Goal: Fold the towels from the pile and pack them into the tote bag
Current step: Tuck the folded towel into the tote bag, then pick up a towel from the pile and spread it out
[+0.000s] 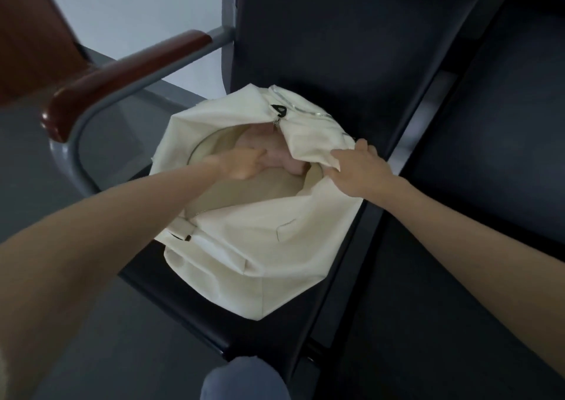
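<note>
While right hand (357,170) pinches tote bag (260,237), left hand (241,164) reaches inside.

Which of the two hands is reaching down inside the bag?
The left hand: it reaches into the cream tote bag onto a pinkish towel, while the right hand grips the bag's rim outside.

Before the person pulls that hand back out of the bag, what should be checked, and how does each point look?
1. Tote bag resting steadily on the dark seat: ok.
2. Bag mouth held open: ok, the right hand grips the rim fabric.
3. Pink towel inside the bag: ok, visible through the opening.
4. Left hand has let go of the towel: cannot tell, blurred.
5. Towel lying neatly folded: cannot tell, mostly hidden.
6. Zipper clear of the opening: ok, it sits at the far end.
</note>
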Demonstrator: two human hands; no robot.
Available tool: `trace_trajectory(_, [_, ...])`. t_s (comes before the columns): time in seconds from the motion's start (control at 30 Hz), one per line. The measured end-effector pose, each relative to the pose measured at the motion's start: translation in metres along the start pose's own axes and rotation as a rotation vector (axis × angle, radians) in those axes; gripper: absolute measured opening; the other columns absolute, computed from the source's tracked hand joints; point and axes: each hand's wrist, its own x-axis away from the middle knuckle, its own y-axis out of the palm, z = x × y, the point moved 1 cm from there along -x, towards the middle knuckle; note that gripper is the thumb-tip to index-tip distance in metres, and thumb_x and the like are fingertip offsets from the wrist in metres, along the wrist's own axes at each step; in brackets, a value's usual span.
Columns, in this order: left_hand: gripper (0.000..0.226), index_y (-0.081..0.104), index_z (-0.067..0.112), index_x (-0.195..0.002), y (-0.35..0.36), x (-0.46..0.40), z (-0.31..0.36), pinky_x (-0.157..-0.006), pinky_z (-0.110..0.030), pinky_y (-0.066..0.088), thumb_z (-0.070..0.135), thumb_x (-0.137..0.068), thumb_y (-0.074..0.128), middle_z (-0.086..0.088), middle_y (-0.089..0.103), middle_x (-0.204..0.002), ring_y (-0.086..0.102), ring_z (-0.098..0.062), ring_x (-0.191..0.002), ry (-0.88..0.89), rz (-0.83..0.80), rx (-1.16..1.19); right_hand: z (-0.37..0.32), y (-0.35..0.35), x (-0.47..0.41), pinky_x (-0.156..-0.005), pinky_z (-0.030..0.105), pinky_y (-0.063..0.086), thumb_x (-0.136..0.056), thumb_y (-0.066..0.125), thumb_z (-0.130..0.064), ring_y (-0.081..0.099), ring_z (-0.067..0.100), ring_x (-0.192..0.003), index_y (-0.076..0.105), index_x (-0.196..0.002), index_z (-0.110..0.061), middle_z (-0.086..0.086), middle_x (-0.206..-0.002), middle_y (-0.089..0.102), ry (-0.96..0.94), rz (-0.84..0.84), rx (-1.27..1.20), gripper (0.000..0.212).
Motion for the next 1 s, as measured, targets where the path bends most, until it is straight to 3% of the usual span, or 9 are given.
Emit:
trace_trajectory(0.1, [0.051, 0.033, -0.003, -0.144, -0.023, 0.041, 0.034, -0.102, -0.02, 0.021, 0.016, -0.1, 0.047, -0.007, 0.043, -0.137, 0.04, -0.021, -0.129, 0.029, 0.146, 0.141, 0.012, -0.014, 0.039, -0.09, 0.042, 0.039, -0.099, 0.04, -0.037, 0.038, 0.035, -0.118, 0.045, -0.129, -0.011, 0.018, -0.131, 0.035, 0.009, 0.032, -0.014, 0.041])
trace_trajectory(0.17, [0.057, 0.05, 0.002, -0.135, -0.025, 0.056, 0.047, -0.107, -0.03, 0.03, 0.043, -0.095, 0.05, -0.012, 0.051, -0.136, 0.045, -0.027, -0.129, 0.047, 0.149, 0.138, 0.028, -0.023, 0.07, -0.089, 0.042, 0.04, -0.098, 0.042, -0.036, 0.039, 0.035, -0.118, 0.045, -0.127, -0.009, 0.018, -0.13, 0.037, 0.032, 0.025, -0.023, 0.04])
trace_trajectory(0.23, [0.069, 0.05, 0.015, -0.136, -0.025, 0.072, 0.065, -0.109, -0.042, 0.033, 0.062, -0.086, 0.042, -0.01, 0.054, -0.136, 0.045, -0.029, -0.129, 0.112, 0.153, 0.114, 0.05, -0.031, 0.103, -0.09, 0.043, 0.041, -0.098, 0.044, -0.036, 0.039, 0.035, -0.119, 0.045, -0.128, -0.009, 0.018, -0.13, 0.038, 0.045, 0.002, -0.03, 0.04])
trace_trajectory(0.3, [0.074, 0.042, 0.026, -0.142, -0.021, 0.087, 0.095, -0.109, -0.044, 0.034, 0.068, -0.082, 0.034, -0.004, 0.053, -0.139, 0.046, -0.026, -0.128, 0.134, 0.132, 0.088, 0.078, -0.036, 0.139, -0.093, 0.044, 0.041, -0.098, 0.045, -0.035, 0.04, 0.036, -0.121, 0.04, -0.135, -0.009, 0.019, -0.132, 0.039, 0.041, -0.033, -0.021, 0.045])
trace_trajectory(0.43, [0.051, 0.036, 0.012, -0.147, -0.01, 0.128, 0.177, -0.104, -0.03, 0.033, 0.033, -0.1, 0.046, -0.013, 0.046, -0.143, 0.044, -0.027, -0.13, 0.251, 0.123, 0.064, 0.143, -0.048, 0.215, -0.102, 0.045, 0.04, -0.097, 0.048, -0.036, 0.038, 0.035, -0.126, 0.025, -0.147, -0.012, 0.018, -0.138, 0.036, 0.09, -0.097, 0.014, 0.059])
trace_trajectory(0.5, [0.051, 0.036, 0.008, -0.147, -0.003, 0.141, 0.213, -0.101, -0.029, 0.034, 0.027, -0.1, 0.048, -0.016, 0.047, -0.142, 0.046, -0.028, -0.13, 0.322, 0.109, 0.046, 0.178, -0.052, 0.255, -0.103, 0.045, 0.04, -0.097, 0.049, -0.035, 0.038, 0.035, -0.127, 0.022, -0.149, -0.013, 0.019, -0.139, 0.035, 0.145, -0.091, 0.017, 0.063])
trace_trajectory(0.63, [0.052, 0.034, 0.01, -0.147, 0.014, 0.158, 0.283, -0.105, -0.035, 0.036, 0.029, -0.1, 0.048, -0.018, 0.046, -0.141, 0.045, -0.03, -0.129, 0.442, 0.069, 0.016, 0.254, -0.052, 0.33, -0.099, 0.044, 0.041, -0.097, 0.049, -0.035, 0.039, 0.037, -0.125, 0.026, -0.146, -0.011, 0.019, -0.136, 0.037, 0.277, -0.09, 0.047, 0.06])
trace_trajectory(0.83, [0.054, 0.031, 0.015, -0.149, 0.05, 0.177, 0.414, -0.108, -0.033, 0.036, 0.035, -0.101, 0.046, -0.011, 0.039, -0.146, 0.042, -0.023, -0.132, 0.65, -0.033, -0.042, 0.359, -0.03, 0.433, -0.102, 0.042, 0.038, -0.092, 0.053, -0.028, 0.04, 0.037, -0.126, 0.035, -0.138, -0.009, 0.019, -0.135, 0.043, 0.472, -0.048, 0.012, 0.053])
trace_trajectory(1.0, [0.053, 0.032, 0.017, -0.149, 0.094, 0.192, 0.509, -0.106, -0.032, 0.038, 0.035, -0.1, 0.046, -0.007, 0.038, -0.146, 0.042, -0.021, -0.132, 0.797, -0.118, -0.086, 0.42, -0.006, 0.496, -0.097, 0.044, 0.042, -0.091, 0.055, -0.028, 0.045, 0.04, -0.119, 0.031, -0.142, -0.009, 0.019, -0.129, 0.043, 0.648, -0.023, -0.056, 0.06])
